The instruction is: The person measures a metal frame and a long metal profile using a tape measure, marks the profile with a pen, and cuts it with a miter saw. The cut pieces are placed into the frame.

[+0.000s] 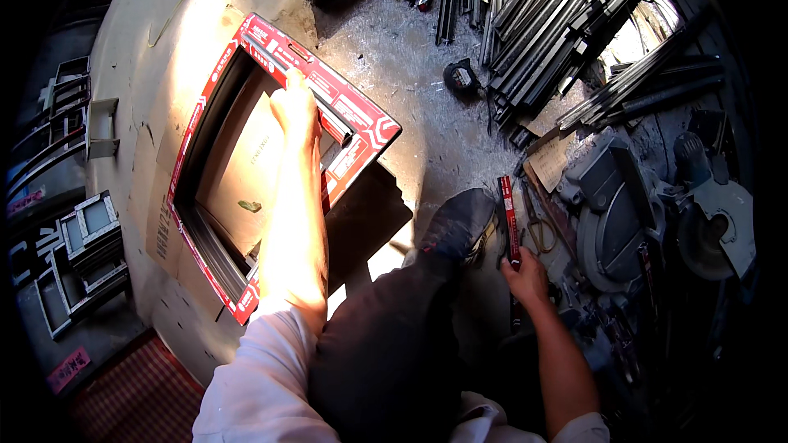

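My left hand (pixel 295 107) is closed round a metal strip (pixel 332 125) that lies along the far right side of a rectangular frame (pixel 182 160). Red and white printed film covers the frame's outer face, and its inner sides are dark. The frame rests tilted on brown cardboard (pixel 238 156), which shows through its opening. Low on the right, my right hand (pixel 528 279) grips one end of a short, narrow strip (pixel 509 217) with red printed film. That strip points away from me, apart from the frame.
Long dark metal profiles (pixel 550 33) are heaped at the far right. A tape measure (pixel 461 76) lies near them. Scissors (pixel 542 232) and a cutting saw with a round blade (pixel 710 238) are at the right. Small window frames (pixel 78 254) stand at the left.
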Action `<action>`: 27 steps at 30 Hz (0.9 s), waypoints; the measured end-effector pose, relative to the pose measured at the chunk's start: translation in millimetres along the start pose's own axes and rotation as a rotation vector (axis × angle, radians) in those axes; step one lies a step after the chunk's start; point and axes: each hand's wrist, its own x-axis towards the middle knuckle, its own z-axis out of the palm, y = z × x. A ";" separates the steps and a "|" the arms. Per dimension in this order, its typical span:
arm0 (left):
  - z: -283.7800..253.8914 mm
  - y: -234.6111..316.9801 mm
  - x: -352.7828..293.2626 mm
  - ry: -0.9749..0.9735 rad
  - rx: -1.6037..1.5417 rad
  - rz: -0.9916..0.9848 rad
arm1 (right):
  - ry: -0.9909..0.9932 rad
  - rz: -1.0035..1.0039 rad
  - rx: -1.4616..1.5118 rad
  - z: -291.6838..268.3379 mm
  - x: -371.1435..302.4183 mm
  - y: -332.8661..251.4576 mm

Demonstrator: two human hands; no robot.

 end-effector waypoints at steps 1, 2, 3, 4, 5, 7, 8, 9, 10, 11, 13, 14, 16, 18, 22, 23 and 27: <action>-3.7 3.4 -0.6 0.006 0.022 -0.004 | -0.005 -0.004 -0.005 3.3 0.5 2.5; -5.1 4.7 -0.6 0.006 0.041 -0.011 | -0.003 0.001 -0.025 5.2 0.3 2.7; -6.2 5.8 -1.1 -0.006 0.022 -0.025 | -0.002 0.005 -0.044 7.0 0.5 2.7; -6.9 4.1 0.5 0.002 0.019 -0.017 | -0.001 0.009 -0.062 8.8 0.6 2.7; -6.6 3.4 2.6 0.010 0.015 -0.009 | -0.011 0.014 -0.076 10.5 1.2 3.7; -11.0 3.0 6.1 0.031 0.055 -0.023 | -0.032 0.020 -0.105 13.6 2.6 5.4; -5.8 1.9 5.1 0.014 0.050 -0.018 | -0.027 0.036 -0.119 13.3 2.7 7.2; -0.6 0.6 3.7 -0.004 0.044 -0.013 | -0.021 0.052 -0.133 13.5 2.7 8.8; 4.7 -1.0 2.0 -0.022 0.037 -0.010 | -0.015 0.070 -0.148 13.1 2.9 10.7; 11.0 -3.4 -0.4 -0.037 0.028 -0.015 | -0.009 0.079 -0.159 12.1 3.5 13.0; -5.7 5.6 2.1 0.006 0.065 -0.014 | -0.036 0.046 -0.164 17.5 5.8 8.7; -5.9 5.7 1.9 0.011 0.074 -0.020 | -0.041 0.045 -0.168 17.7 6.9 8.7; -6.6 2.8 3.1 0.013 0.047 -0.016 | -0.054 0.043 -0.178 18.4 8.8 8.6; -6.0 0.8 4.2 0.006 0.017 -0.013 | -0.055 0.047 -0.185 21.7 11.9 12.2; -0.6 2.0 0.2 -0.028 0.017 -0.022 | -0.028 0.081 -0.224 21.5 13.2 9.1; 1.8 2.8 -1.4 -0.038 0.033 -0.026 | -0.019 0.088 -0.224 21.3 12.5 7.5; -5.2 -3.1 6.2 -0.022 -0.018 -0.023 | 0.010 0.061 -0.221 24.2 10.5 2.2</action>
